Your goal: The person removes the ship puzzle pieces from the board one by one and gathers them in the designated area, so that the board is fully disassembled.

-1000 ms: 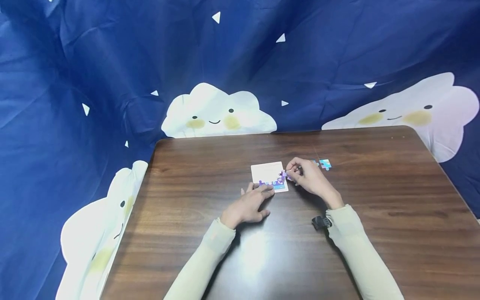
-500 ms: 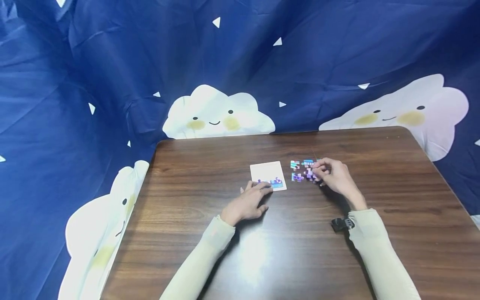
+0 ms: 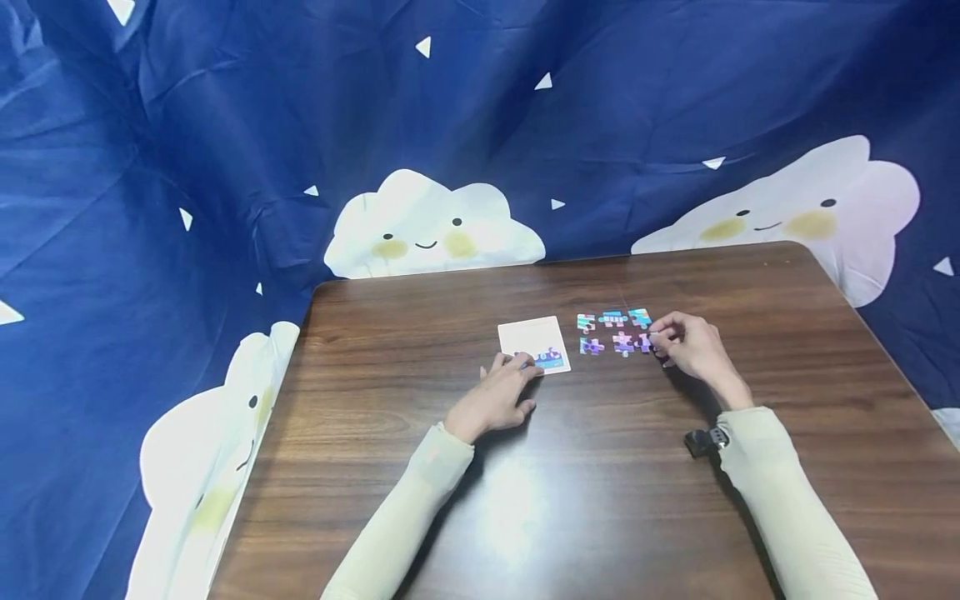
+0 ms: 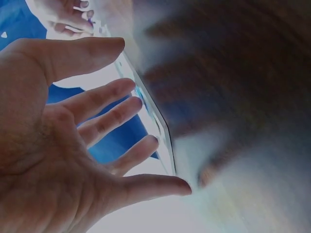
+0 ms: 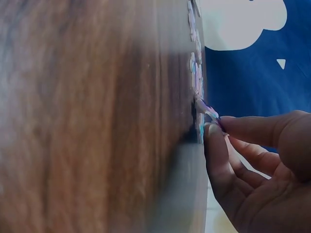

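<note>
My left hand [image 3: 491, 400] rests its fingertips at the near edge of a small white puzzle board [image 3: 525, 333], fingers spread and fairly straight. Along the board's near side lies a joined strip of purple and blue puzzle pieces [image 3: 551, 358], partly covered by those fingers. To the right, my right hand [image 3: 697, 350] pinches a jigsaw piece [image 5: 210, 110] between thumb and forefinger. That piece is tilted, low over the table at the right end of the loose pieces. In the left wrist view, the left fingers [image 4: 114, 116] hold nothing.
Several loose jigsaw pieces lie right of the board, among them a blue one [image 3: 613, 319] and a purple one [image 3: 591, 346]. They lie on a brown wooden table [image 3: 390, 358]. A blue curtain [image 3: 480, 100] with cloud prints hangs behind it.
My right hand has moved right from the board's edge to the far end of the loose pieces, uncovering them, and pinches a piece there. My left hand has stayed at the board.
</note>
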Demonstrator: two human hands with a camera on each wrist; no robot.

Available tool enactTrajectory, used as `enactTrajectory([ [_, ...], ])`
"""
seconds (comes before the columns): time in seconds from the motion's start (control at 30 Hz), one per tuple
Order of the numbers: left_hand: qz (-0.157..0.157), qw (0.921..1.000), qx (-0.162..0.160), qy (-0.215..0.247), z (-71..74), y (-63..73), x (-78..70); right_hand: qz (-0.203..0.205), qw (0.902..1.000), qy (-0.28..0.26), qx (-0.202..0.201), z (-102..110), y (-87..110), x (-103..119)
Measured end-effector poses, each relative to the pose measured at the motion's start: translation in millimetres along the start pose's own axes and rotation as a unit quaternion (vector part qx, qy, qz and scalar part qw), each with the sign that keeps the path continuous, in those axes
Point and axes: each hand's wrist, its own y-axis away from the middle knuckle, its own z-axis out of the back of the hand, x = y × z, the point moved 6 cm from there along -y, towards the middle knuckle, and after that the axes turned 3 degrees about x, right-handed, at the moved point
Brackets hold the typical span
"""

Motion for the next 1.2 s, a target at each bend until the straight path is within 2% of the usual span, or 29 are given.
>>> enactTrajectory([
  [0.27,-0.015,0.9998,-0.008,-0.006,-0.2,-2.9,3.1,-0.003,0.9996,0.028,0.006,2,-6.6,-3],
  [0.57,-0.020,0.9992,-0.016,-0.029,-0.9,-4.2,4.2,0.006,0.9950,0.100,0.000,3,-14.4,-3],
  [0.83,-0.020,0.9973,-0.036,-0.060,-1.2,-1.3,-0.3,-0.020,0.9981,0.057,0.011,1,-17.3,-8],
  [1.0,-0.035,0.9971,-0.050,-0.045,0.3,4.1,3.0,-0.012,0.9958,0.090,0.001,1,-14.9,-7],
  [1.2,-0.006,0.9991,-0.042,-0.002,2.9,16.0,18.6,0.027,0.9915,0.122,-0.039,-1,-11.6,3],
])
